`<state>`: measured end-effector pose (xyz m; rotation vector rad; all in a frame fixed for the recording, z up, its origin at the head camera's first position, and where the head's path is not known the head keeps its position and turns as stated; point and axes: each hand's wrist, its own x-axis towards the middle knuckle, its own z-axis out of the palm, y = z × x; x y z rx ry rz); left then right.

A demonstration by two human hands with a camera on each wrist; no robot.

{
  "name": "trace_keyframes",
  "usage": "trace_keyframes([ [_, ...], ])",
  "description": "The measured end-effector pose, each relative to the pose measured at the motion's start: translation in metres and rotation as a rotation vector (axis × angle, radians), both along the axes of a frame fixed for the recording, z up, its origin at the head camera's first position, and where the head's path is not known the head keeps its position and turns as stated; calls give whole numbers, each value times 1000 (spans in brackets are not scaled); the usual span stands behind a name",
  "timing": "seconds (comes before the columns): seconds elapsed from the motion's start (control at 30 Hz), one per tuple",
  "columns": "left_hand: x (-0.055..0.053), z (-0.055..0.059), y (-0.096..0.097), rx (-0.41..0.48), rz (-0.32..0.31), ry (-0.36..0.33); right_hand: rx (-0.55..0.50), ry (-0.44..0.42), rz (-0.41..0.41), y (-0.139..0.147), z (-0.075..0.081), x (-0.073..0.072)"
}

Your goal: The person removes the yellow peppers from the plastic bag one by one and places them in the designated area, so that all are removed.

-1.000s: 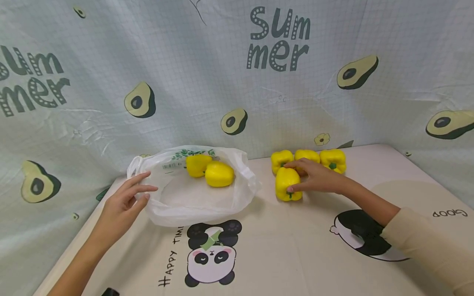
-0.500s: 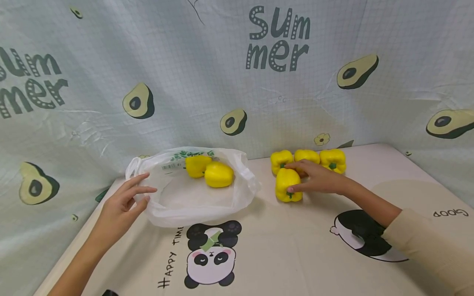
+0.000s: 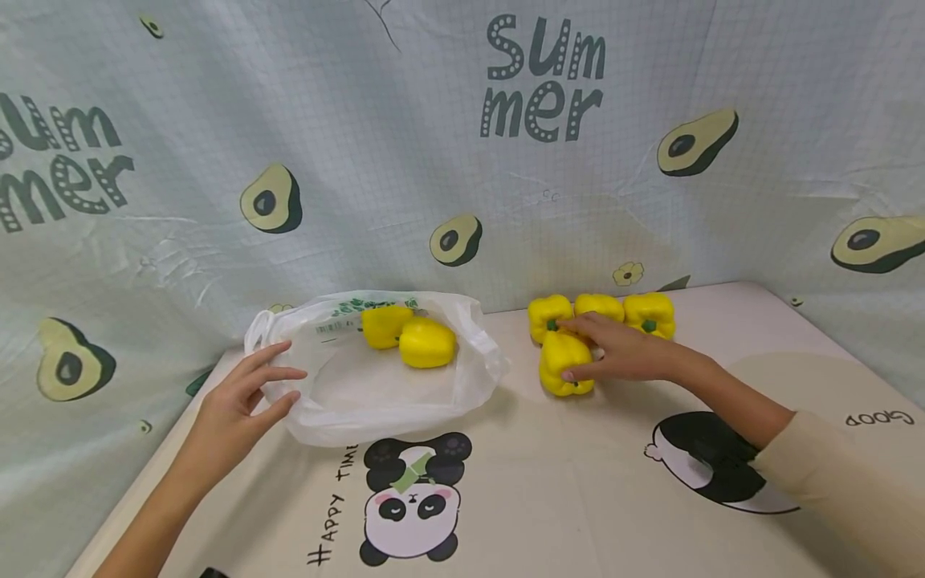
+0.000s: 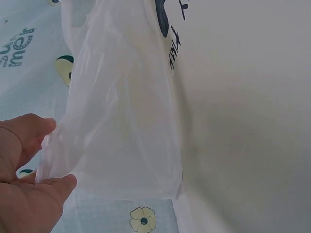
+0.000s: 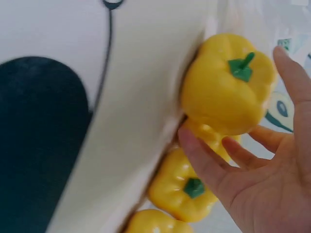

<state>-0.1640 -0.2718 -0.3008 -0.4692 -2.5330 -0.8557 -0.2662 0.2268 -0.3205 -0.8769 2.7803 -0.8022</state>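
In the head view my right hand (image 3: 614,349) grips a yellow bell pepper (image 3: 562,365), thumb at its near side and fingers at its far side. The right wrist view shows this pepper (image 5: 228,85) with its green stem toward the palm side. Behind it, a row of three more yellow bell peppers (image 3: 648,315) lies along the back edge, partly covered by the hand. My left hand (image 3: 242,401) touches the left side of a white plastic bag (image 3: 390,417), thumb and fingers spread apart. Two yellow bell peppers (image 3: 428,343) lie inside the bag, whose mouth faces me.
A pale tablecloth (image 3: 535,482) with printed pandas covers the table. Right behind the bag and peppers hangs a curtain (image 3: 361,144) with avocado prints. A small dark object (image 3: 214,572) shows at the bottom edge, near my left forearm.
The pepper in my right hand has tilted and shifted slightly right, its stem end turning. My left thumb has moved a little outward. The bag and other peppers stay in place.
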Motion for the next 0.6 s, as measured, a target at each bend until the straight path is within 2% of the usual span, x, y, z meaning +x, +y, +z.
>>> trace_keyframes([
  [0.13,-1,1,-2,3,-8,-6,-17,2,3,-4,11,6],
  [0.33,-3,0,-5,-32,5,-26,-3,76,1,-13,28,15],
  [0.6,-4,-2,-11,-79,11,-37,-13,118,18,-35,45,30],
])
